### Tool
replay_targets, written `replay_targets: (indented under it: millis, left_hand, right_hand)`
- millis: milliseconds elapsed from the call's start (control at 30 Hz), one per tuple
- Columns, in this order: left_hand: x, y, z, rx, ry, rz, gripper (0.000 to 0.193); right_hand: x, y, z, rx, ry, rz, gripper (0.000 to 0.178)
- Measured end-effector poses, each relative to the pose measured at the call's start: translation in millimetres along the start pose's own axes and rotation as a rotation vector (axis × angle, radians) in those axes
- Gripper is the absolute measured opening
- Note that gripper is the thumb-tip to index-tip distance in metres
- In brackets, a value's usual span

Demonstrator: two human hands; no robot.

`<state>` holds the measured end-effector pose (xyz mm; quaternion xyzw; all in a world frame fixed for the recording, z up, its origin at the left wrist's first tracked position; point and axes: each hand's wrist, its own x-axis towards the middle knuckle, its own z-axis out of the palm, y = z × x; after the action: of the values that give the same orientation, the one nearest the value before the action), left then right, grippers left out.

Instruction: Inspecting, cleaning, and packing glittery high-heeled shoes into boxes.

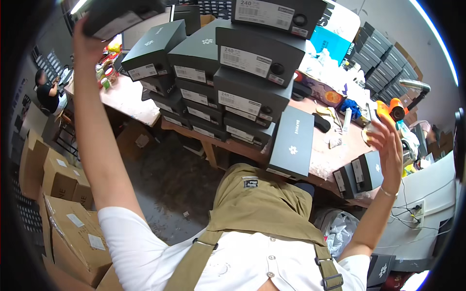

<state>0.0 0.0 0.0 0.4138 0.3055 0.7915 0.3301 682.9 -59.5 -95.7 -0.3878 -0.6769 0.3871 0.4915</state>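
My left hand (pixel 88 42) is raised at the upper left, gripping the end of a dark grey shoe box (pixel 119 23) with a white label. Several more shoe boxes (pixel 253 99) stand piled in columns on the table, the right column being the tallest. One shoe box (pixel 292 140) lies lid up at the table's front edge, close to my apron. At the right, my right hand (pixel 386 145) is lifted with its fingers apart and nothing in it. Below that hand, two shoe boxes (pixel 359 172) sit at the table's right end.
An orange tool (pixel 392 110), a blue cloth (pixel 350 107) and a white tube (pixel 347 120) lie on the table's right side. Cardboard cartons (pixel 73 228) stand at the left. A bag of rubbish (pixel 340 228) is beside me. Farther off, a person (pixel 48 92) sits at the left.
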Motion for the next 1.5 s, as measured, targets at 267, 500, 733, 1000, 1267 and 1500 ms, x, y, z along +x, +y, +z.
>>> replay_targets:
  millis: [267, 500, 733, 1000, 1267, 1500]
  left_hand:
    - [52, -121, 11, 0.839, -0.237, -0.294, 0.063]
    - [-17, -112, 21, 0.696, 0.058, 0.459, 0.045]
    - [-206, -149, 19, 0.379, 0.248, 0.175, 0.026]
    - [-365, -285, 60, 0.492, -0.35, -0.567, 0.037]
    - [-371, -299, 163, 0.225, -0.601, -1.002, 0.096]
    - [-370, -190, 229, 0.029, -0.804, -0.399, 0.097]
  right_hand:
    - [-23, 52, 8, 0.008, -0.004, 0.29, 0.042]
    - [-85, 219, 26, -0.166, 0.065, 0.88, 0.06]
    - [-91, 299, 119, 0.597, 0.154, 0.96, 0.07]
    - [-84, 272, 106, 0.699, 0.07, 1.023, 0.065]
    - [-136, 214, 117, 0.83, 0.184, 0.78, 0.071]
    - [-141, 90, 77, 0.607, 0.262, 0.107, 0.093]
